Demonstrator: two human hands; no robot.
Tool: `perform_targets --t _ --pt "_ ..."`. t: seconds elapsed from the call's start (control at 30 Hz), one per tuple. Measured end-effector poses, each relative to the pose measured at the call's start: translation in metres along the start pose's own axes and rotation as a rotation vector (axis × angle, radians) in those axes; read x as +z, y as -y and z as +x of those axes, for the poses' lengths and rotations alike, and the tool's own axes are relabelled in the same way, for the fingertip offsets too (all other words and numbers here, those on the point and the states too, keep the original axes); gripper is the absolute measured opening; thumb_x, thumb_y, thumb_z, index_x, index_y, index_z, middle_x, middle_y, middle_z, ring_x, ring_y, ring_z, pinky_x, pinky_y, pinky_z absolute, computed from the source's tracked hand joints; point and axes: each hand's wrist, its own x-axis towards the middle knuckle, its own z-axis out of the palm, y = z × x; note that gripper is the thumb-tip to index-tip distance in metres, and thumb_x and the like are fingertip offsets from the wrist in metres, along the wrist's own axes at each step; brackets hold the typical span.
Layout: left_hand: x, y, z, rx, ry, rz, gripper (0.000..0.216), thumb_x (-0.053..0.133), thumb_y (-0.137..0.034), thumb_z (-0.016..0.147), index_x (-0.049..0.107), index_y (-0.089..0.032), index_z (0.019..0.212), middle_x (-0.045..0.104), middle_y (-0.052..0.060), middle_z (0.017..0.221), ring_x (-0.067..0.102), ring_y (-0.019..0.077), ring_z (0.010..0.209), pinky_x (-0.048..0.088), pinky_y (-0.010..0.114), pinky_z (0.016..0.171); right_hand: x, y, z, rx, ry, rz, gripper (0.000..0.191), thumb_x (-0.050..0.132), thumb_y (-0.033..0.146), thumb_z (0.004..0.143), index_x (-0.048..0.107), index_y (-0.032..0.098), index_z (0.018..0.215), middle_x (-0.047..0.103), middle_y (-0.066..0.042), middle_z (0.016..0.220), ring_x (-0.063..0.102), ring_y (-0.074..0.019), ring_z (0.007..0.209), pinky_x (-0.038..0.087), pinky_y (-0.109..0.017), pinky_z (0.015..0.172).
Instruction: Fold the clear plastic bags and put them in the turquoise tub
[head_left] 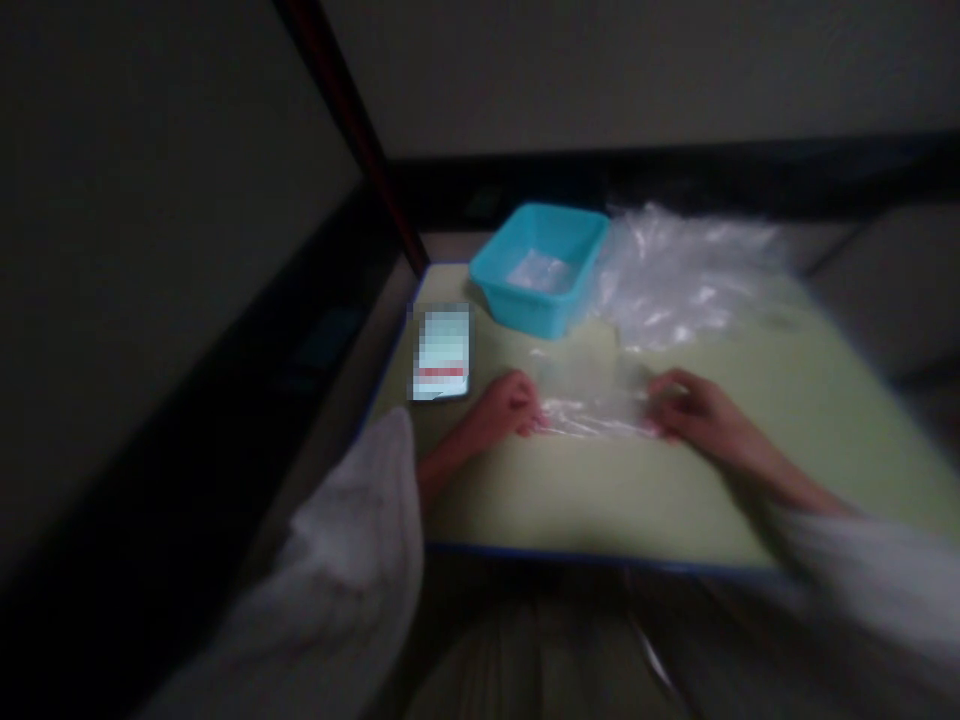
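Note:
A small clear plastic bag point(592, 405) lies flat on the pale green table point(600, 500) between my hands. My left hand point(506, 405) pinches the bag's left edge with curled fingers. My right hand point(694, 410) grips its right edge the same way. Both wrists rest low over the table, with white sleeves behind them. The picture is dim and blurred.
A turquoise plastic tub point(541, 265) with something clear inside stands at the back of the table. A heap of crumpled clear plastic bags point(682, 275) lies to its right. A phone point(442, 352) with a lit screen lies near the left edge. A dark red pole point(352, 120) rises at the back left.

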Motion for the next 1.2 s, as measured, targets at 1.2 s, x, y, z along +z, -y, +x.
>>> perform_targets --t 1.2 --pt "0.012 -0.001 0.000 0.095 -0.253 0.028 0.043 0.061 -0.007 0.066 0.038 -0.020 0.101 0.053 -0.012 0.062 0.060 0.0091 0.044 0.042 0.014 0.036 0.008 -0.009 0.008 -0.226 -0.186 -0.383 0.027 0.060 0.033 0.074 0.050 0.019 0.095 0.060 0.000 0.066 0.054 -0.0147 0.053 0.042 -0.026 0.050"
